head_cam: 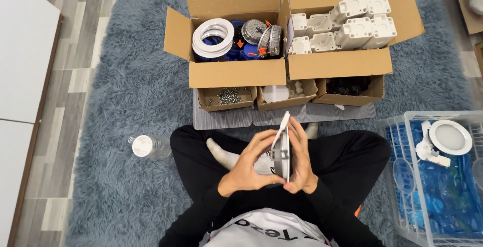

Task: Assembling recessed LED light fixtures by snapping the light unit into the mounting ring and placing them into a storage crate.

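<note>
Head view: we see 2 hands over our lap, the left hand (247,169) and right hand (301,162) both clamped on a round light fixture (282,149) held edge-on, near the cardboard boxes (236,73).

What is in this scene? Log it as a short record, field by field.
setting: person sitting cross-legged on a grey shaggy rug
left hand: grips a round light fixture held on edge
right hand: holds the fixture's other side
left box: white rings, metal housings, blue wrapping
right box: white plastic blocks
small trays: screws, white bits, dark parts
plastic crate: one finished round light on blue wrapping
bottle: lying on the rug by the left knee
</note>
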